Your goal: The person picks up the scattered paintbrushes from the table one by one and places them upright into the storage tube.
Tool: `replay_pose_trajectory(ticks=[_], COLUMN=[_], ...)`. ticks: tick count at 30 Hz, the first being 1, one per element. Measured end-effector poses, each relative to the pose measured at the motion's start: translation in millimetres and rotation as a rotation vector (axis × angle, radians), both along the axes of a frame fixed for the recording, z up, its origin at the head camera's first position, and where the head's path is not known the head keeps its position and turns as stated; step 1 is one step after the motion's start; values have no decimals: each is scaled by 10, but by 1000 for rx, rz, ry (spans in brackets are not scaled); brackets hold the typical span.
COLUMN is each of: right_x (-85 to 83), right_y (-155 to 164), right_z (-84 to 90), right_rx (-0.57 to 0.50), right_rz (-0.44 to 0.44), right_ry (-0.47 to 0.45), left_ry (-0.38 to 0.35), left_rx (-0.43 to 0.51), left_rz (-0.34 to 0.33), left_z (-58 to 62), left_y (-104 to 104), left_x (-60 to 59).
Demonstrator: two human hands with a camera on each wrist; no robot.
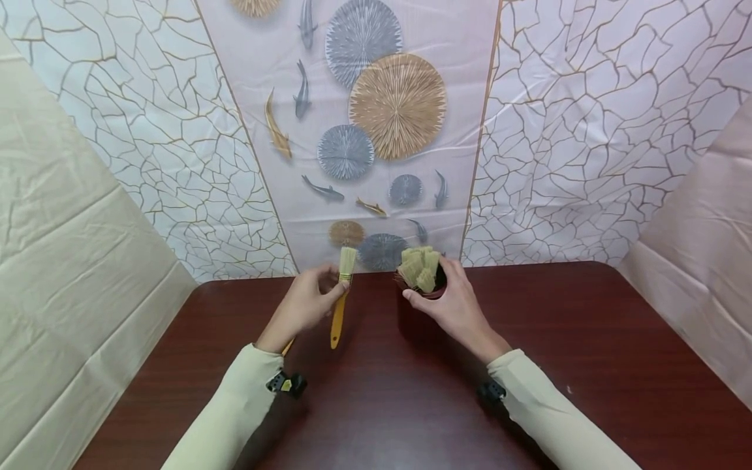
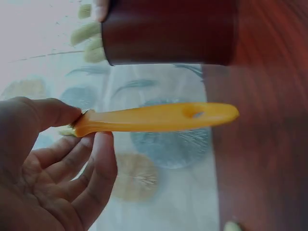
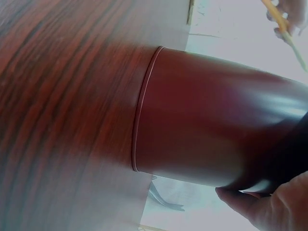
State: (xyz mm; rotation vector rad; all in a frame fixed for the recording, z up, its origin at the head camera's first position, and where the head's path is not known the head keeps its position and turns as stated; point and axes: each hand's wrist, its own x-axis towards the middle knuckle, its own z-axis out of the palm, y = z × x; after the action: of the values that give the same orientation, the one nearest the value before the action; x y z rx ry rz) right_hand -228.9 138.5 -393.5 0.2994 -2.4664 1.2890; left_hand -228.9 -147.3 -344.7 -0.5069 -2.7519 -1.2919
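My left hand pinches a paintbrush near its metal band, between thumb and fingers. Its yellow handle points down toward me and its pale bristles point up, above the table. Just to the right stands a dark red cup on the table, with several brushes standing in it, bristles up. My right hand grips the cup round its rim. The right wrist view shows the cup's wall close up, with my fingers against it.
The dark red wooden table stretches wide on both sides of my hands. A patterned sheet with fish and discs hangs right behind the cup, and plain sheets close off both sides. A short orange tip shows under my left wrist.
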Motion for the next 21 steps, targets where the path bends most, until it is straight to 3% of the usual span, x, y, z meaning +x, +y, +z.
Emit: replay_pose_trajectory(ticks=[9, 21], right_x=[-14, -13], right_y=[1, -97], right_z=[-10, -3], right_rx=[-21, -18], right_rz=[18, 29], right_ry=[7, 2], left_ry=[136, 417], left_rx=[103, 274], left_rz=[30, -16], left_z=[373, 913], left_y=[77, 512], left_x=[61, 176])
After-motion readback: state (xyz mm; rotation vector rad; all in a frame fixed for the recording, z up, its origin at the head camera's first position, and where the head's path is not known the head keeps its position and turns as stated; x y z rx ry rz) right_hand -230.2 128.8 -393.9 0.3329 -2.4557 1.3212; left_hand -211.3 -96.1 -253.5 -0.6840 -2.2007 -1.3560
